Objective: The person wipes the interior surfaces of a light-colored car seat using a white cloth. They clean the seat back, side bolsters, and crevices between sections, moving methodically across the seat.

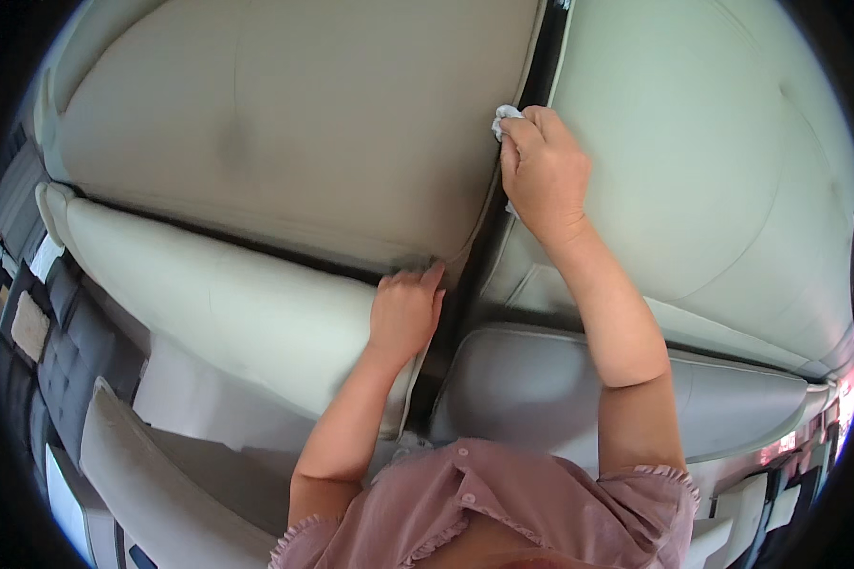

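My right hand (546,167) pinches a crumpled white cloth (505,122) at the dark gap (546,60) between two large sofa cushions. To the left of that gap is a beige-grey cushion (313,128), and to its right a pale, greenish-white cushion (669,156). My left hand (406,313) rests palm down on the end of a long pale front section (242,284). Its fingers reach the lower edge of the beige-grey cushion near the corner, and no object shows in it. Some fingertips are hard to make out against the dark seam.
A grey front section (526,377) lies below the right cushion. At the far left stand dark tufted upholstered furniture (78,341) and a light fluffy pillow (30,326). A curved beige upholstered piece (149,469) is at lower left. More pale furniture (740,505) shows at lower right.
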Motion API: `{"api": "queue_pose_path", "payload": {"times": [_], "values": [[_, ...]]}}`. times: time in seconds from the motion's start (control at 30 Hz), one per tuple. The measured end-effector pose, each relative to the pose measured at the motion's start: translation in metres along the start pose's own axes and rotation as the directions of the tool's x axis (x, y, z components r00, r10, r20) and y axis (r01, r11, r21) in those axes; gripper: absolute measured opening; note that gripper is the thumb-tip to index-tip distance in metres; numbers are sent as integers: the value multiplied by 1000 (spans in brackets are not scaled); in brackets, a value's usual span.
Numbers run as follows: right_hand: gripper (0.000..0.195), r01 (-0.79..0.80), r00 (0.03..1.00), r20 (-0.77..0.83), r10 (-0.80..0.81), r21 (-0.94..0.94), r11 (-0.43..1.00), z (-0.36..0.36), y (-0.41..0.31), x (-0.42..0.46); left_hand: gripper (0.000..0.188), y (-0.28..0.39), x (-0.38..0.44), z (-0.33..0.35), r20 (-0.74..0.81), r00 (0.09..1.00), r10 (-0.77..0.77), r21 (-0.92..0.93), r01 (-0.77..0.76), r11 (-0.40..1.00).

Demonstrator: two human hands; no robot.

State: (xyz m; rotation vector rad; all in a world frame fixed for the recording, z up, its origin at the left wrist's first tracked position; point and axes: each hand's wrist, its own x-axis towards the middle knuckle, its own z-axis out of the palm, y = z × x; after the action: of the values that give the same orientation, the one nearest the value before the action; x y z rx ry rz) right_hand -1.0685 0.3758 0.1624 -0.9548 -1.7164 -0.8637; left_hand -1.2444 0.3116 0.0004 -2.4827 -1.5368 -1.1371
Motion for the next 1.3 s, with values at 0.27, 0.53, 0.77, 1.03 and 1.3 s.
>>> {"api": "queue_pose_path", "payload": {"times": [0.27, 0.53, 0.77, 1.03, 1.3], "values": [[6, 99, 990, 92, -110, 116, 988, 5, -4, -71, 37, 2, 2, 9, -22, 1000, -16, 73, 18, 997], [10, 248, 941, 170, -294, 245, 937, 5, -17, -105, 32, 6, 6, 15, 11, 998, -55, 198, 51, 979], [22, 520, 809, 123, -575, 306, 797, 43, -92, -58, 28, 8, 5, 8, 143, 980, -141, 102, 127, 987], [9, 857, 511, 206, -835, -38, 515, 127, -163, -42, 33, 12, 1, 15, -96, 991, -91, -324, 55, 944], [15, 864, 443, 504, -741, -21, 503, 122, -167, -52, 27, 10, 3, 21, -163, 974, -158, -525, 50, 850]]}}
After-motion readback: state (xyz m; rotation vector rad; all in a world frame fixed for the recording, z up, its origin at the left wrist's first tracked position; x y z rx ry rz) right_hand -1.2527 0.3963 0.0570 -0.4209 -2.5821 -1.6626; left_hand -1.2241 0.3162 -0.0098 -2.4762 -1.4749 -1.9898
